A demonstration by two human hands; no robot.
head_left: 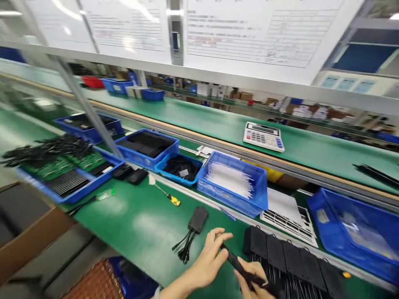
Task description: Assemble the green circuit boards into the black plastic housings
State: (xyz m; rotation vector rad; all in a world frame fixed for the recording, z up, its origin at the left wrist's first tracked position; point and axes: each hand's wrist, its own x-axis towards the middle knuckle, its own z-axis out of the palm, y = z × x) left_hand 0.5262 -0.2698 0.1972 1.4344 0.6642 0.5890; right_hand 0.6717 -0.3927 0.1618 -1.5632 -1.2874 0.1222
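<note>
Near the front edge of the green bench, my right hand (254, 279) is wrapped round a slim black case (233, 261), seen almost edge-on. At the case's far end is my left hand (211, 256), its thumb and fingers curved about the tip and touching it. A similar black box (198, 219) with several short cable leads lies flat just beyond my left hand. Right of my hands stands a row of black boxes (291, 259) with cables hanging toward me. Whatever the lower part of the held case carries is hidden by my right fingers.
Blue bins line the back: one with white strips (263, 195), one with black parts (179, 154), one with plastic bags (327, 207). A yellow-handled screwdriver (173, 200) lies mid-bench. At left, a blue tray (70, 200) holds circuit boards and cables. A calculator (263, 136) rests on the shelf.
</note>
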